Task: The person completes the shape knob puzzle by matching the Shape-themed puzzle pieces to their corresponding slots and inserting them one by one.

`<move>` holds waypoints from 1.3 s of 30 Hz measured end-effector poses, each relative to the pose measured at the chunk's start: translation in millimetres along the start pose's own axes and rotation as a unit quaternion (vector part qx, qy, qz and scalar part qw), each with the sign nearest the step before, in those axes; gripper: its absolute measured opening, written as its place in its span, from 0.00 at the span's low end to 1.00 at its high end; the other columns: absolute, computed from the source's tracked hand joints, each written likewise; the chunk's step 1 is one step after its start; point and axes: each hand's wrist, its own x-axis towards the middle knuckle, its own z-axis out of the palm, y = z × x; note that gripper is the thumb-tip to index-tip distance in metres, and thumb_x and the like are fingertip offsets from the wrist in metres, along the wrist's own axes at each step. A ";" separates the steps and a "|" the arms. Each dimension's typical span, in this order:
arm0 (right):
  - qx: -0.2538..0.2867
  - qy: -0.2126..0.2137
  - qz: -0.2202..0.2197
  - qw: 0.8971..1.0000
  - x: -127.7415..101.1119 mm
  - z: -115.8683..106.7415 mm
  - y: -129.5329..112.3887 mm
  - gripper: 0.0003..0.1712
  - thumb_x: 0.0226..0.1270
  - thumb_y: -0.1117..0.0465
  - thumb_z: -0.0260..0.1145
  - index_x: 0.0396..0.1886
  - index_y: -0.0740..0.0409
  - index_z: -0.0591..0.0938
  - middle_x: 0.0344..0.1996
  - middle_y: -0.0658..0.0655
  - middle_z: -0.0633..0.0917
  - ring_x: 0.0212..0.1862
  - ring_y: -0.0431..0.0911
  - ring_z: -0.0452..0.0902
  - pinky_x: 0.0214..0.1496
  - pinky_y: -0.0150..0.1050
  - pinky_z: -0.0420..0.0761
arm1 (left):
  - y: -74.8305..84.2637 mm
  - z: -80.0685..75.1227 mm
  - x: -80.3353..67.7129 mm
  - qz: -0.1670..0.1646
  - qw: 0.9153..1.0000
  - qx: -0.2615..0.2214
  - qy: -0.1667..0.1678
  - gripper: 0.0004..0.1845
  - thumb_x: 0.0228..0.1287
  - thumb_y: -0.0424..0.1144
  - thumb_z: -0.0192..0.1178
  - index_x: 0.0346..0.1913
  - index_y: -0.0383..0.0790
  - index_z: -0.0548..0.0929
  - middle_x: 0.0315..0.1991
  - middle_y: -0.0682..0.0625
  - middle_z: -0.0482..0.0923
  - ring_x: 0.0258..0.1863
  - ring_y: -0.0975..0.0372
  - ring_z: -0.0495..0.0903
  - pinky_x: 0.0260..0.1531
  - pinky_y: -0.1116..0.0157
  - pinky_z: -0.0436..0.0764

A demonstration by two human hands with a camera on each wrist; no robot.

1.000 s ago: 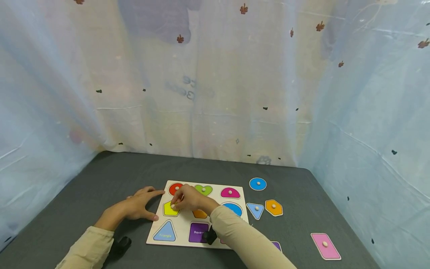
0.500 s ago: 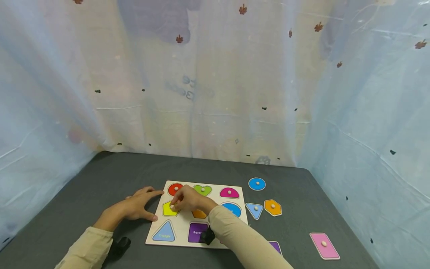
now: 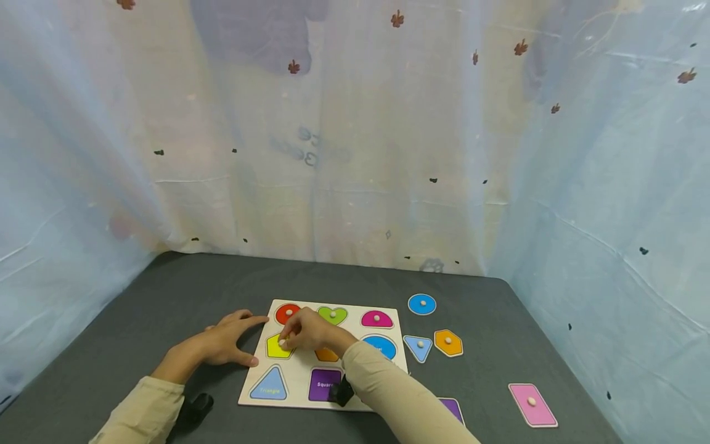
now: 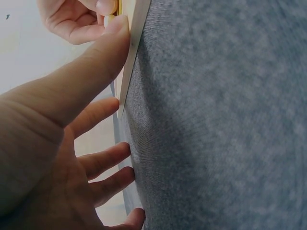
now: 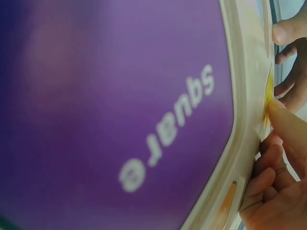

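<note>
While the right hand (image 3: 310, 330) reaches over the puzzle board (image 3: 302, 373), its fingers pinch the small knob of the yellow piece (image 3: 275, 348), which sits in the board's middle row at the left, just below the red circle (image 3: 287, 313). Beside it, the left hand (image 3: 224, 342) lies flat with relaxed, spread fingers on the grey tabletop (image 3: 166, 296), the thumb touching the board's left edge; it holds nothing. From the left wrist, that thumb (image 4: 98, 60) lies along the thin edge of the board. Set in the board are also a green heart (image 3: 333, 315), a pink half-round piece (image 3: 376, 319), a blue oval (image 3: 383, 345) and an orange piece partly hidden under the right hand, with a light blue triangle slot (image 3: 269, 385) and a purple slot (image 3: 324, 382) marked "Square" in the front row. Off to the right, loose on the tabletop, lie a blue disc (image 3: 422, 304), a small blue triangle (image 3: 418, 346), an orange hexagon (image 3: 448, 342), a pink rectangle (image 3: 532, 404) and part of a purple piece (image 3: 453, 408).
</note>
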 end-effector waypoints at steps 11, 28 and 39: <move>0.011 -0.009 -0.010 1.000 -0.1 -6.2 -0.1 0.06 0.65 0.64 0.73 0.40 0.60 0.90 0.21 0.48 0.77 0.26 0.37 0.70 0.27 0.25 0.69 | 0.4 -4.0 0.9 0.005 1.000 0.007 0.007 0.51 0.48 0.57 0.78 0.75 0.46 0.67 0.71 0.30 0.61 0.69 0.32 0.61 0.56 0.18 0.57; 0.019 0.002 -0.037 0.999 -25.2 -35.3 0.1 0.11 0.70 0.60 0.68 0.46 0.60 0.89 0.37 0.57 0.88 0.36 0.47 0.79 0.34 0.28 0.78 | 1.7 -1.4 0.7 -0.007 1.000 0.010 0.001 0.51 0.48 0.57 0.78 0.75 0.48 0.67 0.71 0.31 0.62 0.69 0.32 0.62 0.57 0.19 0.57; -0.002 0.023 -0.035 0.999 -49.4 -56.0 10.9 0.13 0.72 0.57 0.67 0.48 0.61 0.88 0.43 0.55 0.89 0.37 0.41 0.79 0.40 0.29 0.81 | 1.6 1.5 1.8 -0.015 1.000 0.007 0.005 0.51 0.46 0.55 0.79 0.75 0.48 0.68 0.71 0.31 0.61 0.69 0.33 0.62 0.58 0.20 0.56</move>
